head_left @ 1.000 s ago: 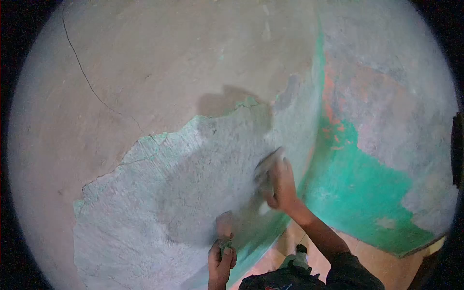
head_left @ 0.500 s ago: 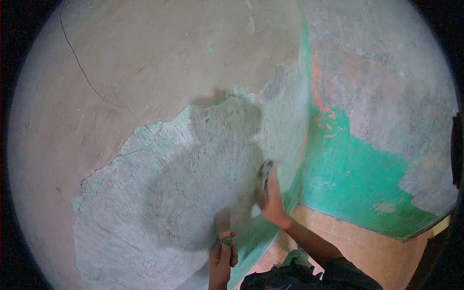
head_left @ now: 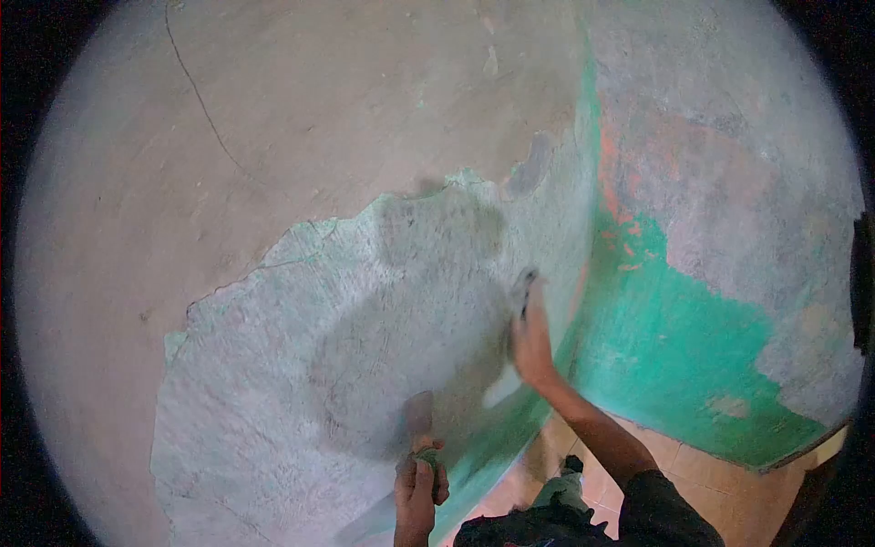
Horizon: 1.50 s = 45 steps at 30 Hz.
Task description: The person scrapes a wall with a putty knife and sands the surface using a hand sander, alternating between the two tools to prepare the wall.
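My left hand (head_left: 420,483) is closed around the handle of a putty knife (head_left: 419,416), low in the view. Its flat blade points up, in front of the patchy plaster wall (head_left: 264,383). Further right and higher, my right hand (head_left: 533,337) is pressed near the same wall, close to the corner. Its fingers are closed on a small dark and grey object (head_left: 527,284), blurred and mostly covered, so its kind does not show. Scratch marks run across the pale greenish area, below a ragged paint edge.
An adjoining wall (head_left: 674,337) with bright green paint and grey bare patches meets this one at the right. Orange floor tiles (head_left: 629,465) lie below. My foot (head_left: 572,464) shows there. A long crack (head_left: 202,100) runs down the upper left plaster.
My right hand has moved up and slightly right along the wall with the dark object. The view has shifted a little left; my left hand keeps the putty knife almost in place.
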Each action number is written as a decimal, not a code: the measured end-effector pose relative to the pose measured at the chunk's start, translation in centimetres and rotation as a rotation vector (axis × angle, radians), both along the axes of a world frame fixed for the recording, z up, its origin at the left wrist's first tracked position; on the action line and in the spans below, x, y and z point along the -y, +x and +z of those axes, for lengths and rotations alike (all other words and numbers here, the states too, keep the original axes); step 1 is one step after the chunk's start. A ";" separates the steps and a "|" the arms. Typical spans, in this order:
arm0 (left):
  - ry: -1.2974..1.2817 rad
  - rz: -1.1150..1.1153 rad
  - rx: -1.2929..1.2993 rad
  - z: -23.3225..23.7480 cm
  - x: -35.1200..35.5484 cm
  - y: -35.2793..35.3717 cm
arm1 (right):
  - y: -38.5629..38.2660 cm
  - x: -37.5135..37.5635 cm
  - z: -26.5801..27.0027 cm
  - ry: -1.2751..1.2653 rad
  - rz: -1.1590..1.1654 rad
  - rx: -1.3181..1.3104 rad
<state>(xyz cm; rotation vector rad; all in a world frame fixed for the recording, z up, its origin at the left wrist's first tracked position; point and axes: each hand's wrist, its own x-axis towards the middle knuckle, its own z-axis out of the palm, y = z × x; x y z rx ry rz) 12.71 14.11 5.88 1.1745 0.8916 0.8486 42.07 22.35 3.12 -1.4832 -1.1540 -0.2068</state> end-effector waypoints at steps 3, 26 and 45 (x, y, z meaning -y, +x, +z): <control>0.007 0.014 0.017 0.2 0.2 0.0 | 0.7 -0.6 1.3 0.072 -0.018 0.088; 0.086 0.029 0.077 -0.5 0.4 -0.1 | -3.5 4.0 -5.3 0.038 0.266 -0.212; 0.282 0.186 0.084 1.8 2.5 -2.9 | -3.6 2.7 14.0 0.103 0.166 0.591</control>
